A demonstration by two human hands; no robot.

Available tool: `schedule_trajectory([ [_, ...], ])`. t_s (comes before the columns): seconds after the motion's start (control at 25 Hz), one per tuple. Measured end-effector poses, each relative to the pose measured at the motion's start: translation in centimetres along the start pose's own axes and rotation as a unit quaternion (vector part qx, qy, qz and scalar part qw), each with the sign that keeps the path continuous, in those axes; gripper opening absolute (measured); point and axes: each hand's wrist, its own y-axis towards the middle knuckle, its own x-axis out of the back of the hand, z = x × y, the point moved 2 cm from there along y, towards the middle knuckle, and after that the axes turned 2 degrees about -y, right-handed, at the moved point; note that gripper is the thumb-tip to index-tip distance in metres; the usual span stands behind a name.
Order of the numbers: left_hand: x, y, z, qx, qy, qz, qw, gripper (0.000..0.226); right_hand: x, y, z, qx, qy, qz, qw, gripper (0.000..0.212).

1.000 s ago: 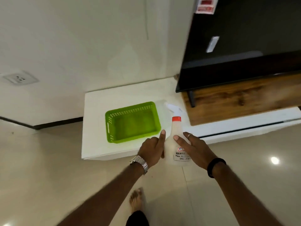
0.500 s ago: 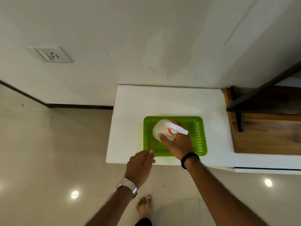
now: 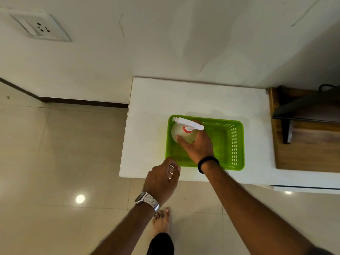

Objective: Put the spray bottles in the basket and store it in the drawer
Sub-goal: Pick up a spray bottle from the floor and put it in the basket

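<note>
On a low white counter point(image 3: 193, 100), the right hand point(image 3: 197, 146) grips a spray bottle point(image 3: 181, 132) upright inside the green basket point(image 3: 233, 142), while the left hand point(image 3: 161, 178), loosely curled and empty, hovers beside its near-left corner.

The right hand point(image 3: 197, 146) covers the spray bottle's point(image 3: 179, 132) near side and part of the basket point(image 3: 237, 144) floor. The wooden shelf point(image 3: 309, 150) runs off the right edge.

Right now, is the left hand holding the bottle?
No, the right hand grips the bottle over the basket, while the left hand is empty at the basket's near corner.
</note>
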Motion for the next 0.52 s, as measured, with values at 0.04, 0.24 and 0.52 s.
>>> schedule_trajectory([
  [0.04,0.1,0.1,0.0,0.001,0.000,0.000,1.000,0.007,-0.3,0.2,0.0,-0.005,-0.003,0.001,1.000,0.078],
  [0.24,0.7,-0.5,-0.3,-0.004,0.008,-0.019,1.000,0.011,-0.1,-0.6,-0.1,-0.030,0.000,0.009,1.000,0.094],
  [0.52,-1.2,-4.1,-2.4,-0.159,0.091,0.027,0.983,0.015,5.2,-8.0,-2.6,0.104,-0.135,-0.072,0.983,0.085],
])
